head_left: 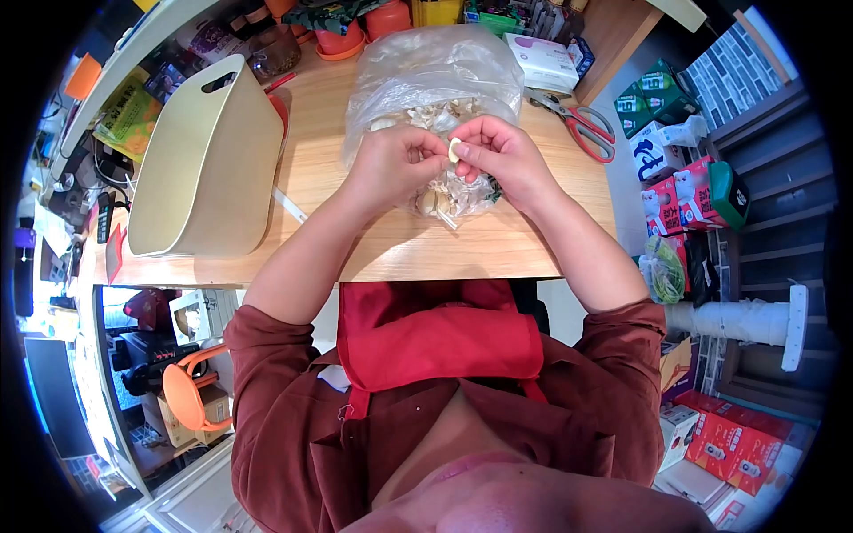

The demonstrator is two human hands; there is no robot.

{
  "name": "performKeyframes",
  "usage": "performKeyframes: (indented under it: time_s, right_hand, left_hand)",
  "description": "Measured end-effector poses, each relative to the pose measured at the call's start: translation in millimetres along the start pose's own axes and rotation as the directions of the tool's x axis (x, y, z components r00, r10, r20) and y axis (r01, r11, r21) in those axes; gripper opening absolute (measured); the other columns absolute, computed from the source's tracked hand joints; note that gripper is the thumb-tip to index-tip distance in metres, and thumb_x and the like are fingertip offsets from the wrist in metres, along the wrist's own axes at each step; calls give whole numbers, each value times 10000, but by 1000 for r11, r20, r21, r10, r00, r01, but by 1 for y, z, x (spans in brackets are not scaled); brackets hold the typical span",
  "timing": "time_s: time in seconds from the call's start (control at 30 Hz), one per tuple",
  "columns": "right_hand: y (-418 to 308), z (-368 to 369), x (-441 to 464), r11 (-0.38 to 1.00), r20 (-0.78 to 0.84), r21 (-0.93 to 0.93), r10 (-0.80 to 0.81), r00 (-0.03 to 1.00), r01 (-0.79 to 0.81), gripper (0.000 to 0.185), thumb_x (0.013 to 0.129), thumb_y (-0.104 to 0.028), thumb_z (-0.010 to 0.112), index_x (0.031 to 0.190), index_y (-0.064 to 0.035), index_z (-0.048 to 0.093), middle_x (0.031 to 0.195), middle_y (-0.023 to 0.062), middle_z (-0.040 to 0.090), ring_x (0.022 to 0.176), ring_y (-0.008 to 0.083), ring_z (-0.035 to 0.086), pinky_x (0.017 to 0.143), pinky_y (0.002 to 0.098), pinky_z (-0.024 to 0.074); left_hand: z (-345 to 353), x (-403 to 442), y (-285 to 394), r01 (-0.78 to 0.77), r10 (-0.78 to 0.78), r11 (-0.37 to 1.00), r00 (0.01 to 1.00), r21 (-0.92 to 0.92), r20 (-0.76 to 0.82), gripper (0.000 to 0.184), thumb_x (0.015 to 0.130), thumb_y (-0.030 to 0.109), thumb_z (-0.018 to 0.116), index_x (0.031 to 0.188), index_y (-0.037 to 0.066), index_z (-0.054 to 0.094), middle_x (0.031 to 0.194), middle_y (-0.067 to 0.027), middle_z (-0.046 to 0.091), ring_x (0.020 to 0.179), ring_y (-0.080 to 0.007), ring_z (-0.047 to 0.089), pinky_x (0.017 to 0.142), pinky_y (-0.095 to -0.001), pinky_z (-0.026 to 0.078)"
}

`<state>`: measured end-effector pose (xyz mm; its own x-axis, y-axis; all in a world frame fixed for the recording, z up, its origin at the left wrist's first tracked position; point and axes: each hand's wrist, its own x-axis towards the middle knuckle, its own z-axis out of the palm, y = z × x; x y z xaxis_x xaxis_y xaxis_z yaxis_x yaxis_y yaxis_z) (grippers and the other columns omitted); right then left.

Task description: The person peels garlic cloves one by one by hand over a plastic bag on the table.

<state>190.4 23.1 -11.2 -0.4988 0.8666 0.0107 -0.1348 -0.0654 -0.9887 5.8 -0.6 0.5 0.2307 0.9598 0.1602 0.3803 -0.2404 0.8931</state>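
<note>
Between thumb and fingers of my right hand (505, 158) is a pale, peeled-looking garlic clove (454, 149). My left hand (397, 162) is closed in a pinch right beside the clove; whatever its fingertips hold, if anything, is too small to make out. Both hands hover over a clear plastic bag (426, 75) that lies open on the wooden table (409, 253). Papery garlic skins (440, 115) fill the mouth of the bag. More skins and a garlic bulb (434, 202) sit below my hands, partly covered by them.
A tall cream bin (200, 169) stands on the left side of the table. Red-handled scissors (582, 129) rest on the right, near a white box (542, 62). Potted containers and jars line the back. Stacked cartons (684, 195) stand beyond the right edge.
</note>
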Motion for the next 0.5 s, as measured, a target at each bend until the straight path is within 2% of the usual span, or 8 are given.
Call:
performKeyframes:
  time_s: [0.5]
  right_hand:
    - [-1,5,-1,993,-18,-120,-5,1000,2,141,831,-80,598,945,-14,549,784,23,581,655,71,554,586,200,472]
  left_hand:
    - [5,-1,-5,-50,53,995,998,83,-32,85,733,85,638,764,8,622,610,33,529,547,-33,439,486,-205,383]
